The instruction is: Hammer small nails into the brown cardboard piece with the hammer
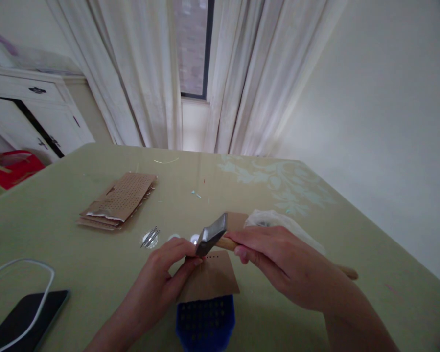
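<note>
My right hand point(278, 256) is wrapped round the wooden handle of a hammer point(213, 233), close to its metal head. The handle's far end sticks out behind my wrist. My left hand point(172, 266) is closed in a pinch just under the hammer head, at a piece of brown cardboard point(214, 278). What its fingertips hold is hidden; a tiny reddish spot shows there. A short row of small dark holes runs near the cardboard's far edge. Below the near edge of the cardboard is a blue perforated plastic basket point(205, 325).
Several thin metal pins point(151, 237) lie on a small round disc at the left. Further back is a stack of hole-punched cardboard point(122, 200). A clear plastic bag point(278, 219) sits behind my right hand. A dark phone point(29, 313) and white cable point(45, 293) lie front left.
</note>
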Demonstrator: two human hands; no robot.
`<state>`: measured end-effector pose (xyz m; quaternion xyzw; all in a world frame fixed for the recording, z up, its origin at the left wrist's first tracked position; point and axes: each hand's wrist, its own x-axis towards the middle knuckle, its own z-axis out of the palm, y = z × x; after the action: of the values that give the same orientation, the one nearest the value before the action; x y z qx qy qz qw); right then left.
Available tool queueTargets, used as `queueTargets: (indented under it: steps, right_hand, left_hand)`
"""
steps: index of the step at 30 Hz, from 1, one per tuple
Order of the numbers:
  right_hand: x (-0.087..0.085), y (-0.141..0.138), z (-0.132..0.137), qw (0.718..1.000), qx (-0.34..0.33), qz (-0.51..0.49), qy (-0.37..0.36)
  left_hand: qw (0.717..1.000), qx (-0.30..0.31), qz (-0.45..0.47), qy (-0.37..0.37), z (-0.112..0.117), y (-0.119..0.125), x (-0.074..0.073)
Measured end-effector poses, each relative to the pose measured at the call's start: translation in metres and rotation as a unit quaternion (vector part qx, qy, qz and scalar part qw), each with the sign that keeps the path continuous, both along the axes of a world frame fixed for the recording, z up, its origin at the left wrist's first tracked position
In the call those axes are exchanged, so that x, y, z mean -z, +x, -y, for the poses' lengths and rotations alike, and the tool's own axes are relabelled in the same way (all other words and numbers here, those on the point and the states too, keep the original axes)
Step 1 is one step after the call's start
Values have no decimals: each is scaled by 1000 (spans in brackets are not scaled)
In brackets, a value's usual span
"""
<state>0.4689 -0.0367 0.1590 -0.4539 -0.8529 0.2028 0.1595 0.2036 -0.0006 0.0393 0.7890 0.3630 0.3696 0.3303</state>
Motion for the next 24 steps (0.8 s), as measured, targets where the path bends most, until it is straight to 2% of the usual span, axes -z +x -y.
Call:
queueTargets:
  steps: [12,17,21,24]
  right_hand:
    - [2,-2,-1,1000,-10,15,4]
    - [1,-2,-2,1000,-3,-22,5]
    - [5,-3,-1,1000,-14,21,-12]
    - [4,-2,0,1000,-14,-2,1]
  left_hand:
    - [1000,14,-11,-22,1,0,0]
    - [1000,8,-6,-24,0,-1,0]
    - [1000,14,-8,-19,-1,-1,-2]
    - [1000,16,-10,-19,-1,-1,-2]
